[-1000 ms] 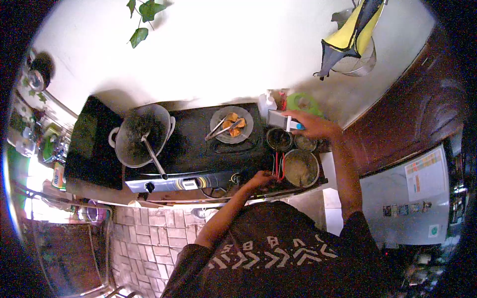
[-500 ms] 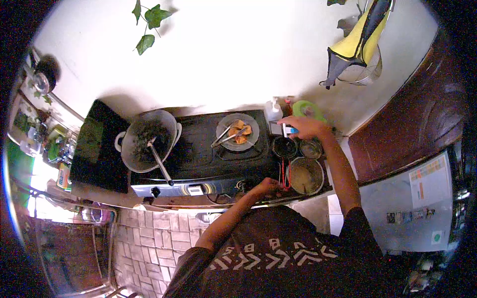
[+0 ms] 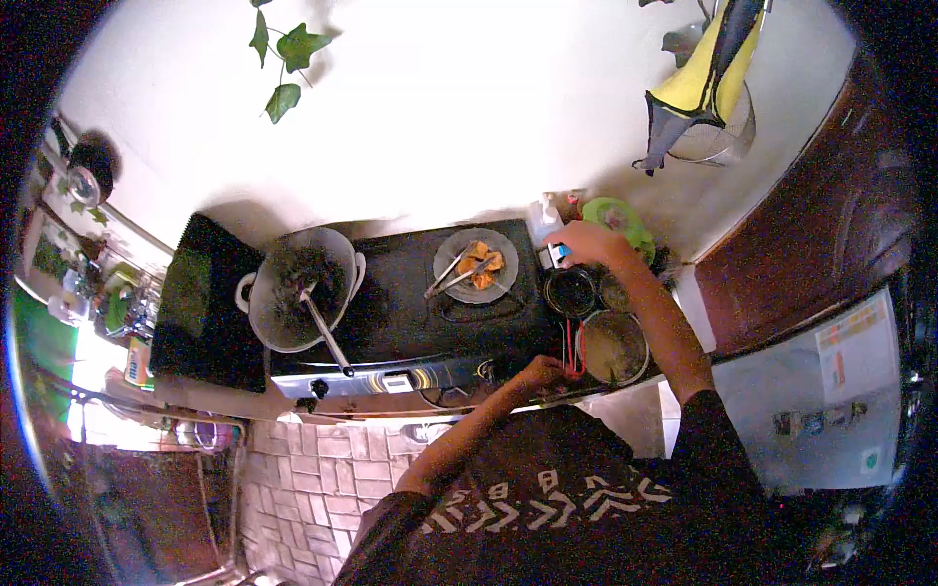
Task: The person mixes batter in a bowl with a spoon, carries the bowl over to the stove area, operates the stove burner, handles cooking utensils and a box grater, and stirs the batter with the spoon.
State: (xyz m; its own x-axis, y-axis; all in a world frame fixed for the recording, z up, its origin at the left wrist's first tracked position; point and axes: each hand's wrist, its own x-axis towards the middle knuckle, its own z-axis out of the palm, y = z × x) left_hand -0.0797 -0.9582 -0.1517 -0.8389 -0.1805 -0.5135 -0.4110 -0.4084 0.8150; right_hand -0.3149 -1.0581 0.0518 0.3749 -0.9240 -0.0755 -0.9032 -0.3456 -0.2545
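Observation:
My right hand (image 3: 594, 242) is closed around a small white and blue item (image 3: 559, 253), mostly hidden by the fingers, beside a white pump bottle (image 3: 544, 217). My left hand (image 3: 547, 373) is closed at the red handle (image 3: 570, 347) of a small dark round utensil (image 3: 570, 291), whose kind is unclear. Close to that handle stands a round pot (image 3: 614, 349) with brownish contents. Further left, a glass plate (image 3: 505, 254) bears orange-brown food pieces (image 3: 482, 264) and metal tongs (image 3: 450, 277).
A large wok (image 3: 262, 314) with a long-handled utensil (image 3: 327, 332) resting in it sits on the stove (image 3: 401, 332). A green lid-like item (image 3: 635, 227) stands behind my right hand. A yellow and grey cloth (image 3: 699, 93) hangs on the wall.
The camera view has shifted slightly, moving the scene rightward. My right hand has gone a little left and away from me, towards the pump bottle. The left hand stays at the red handle.

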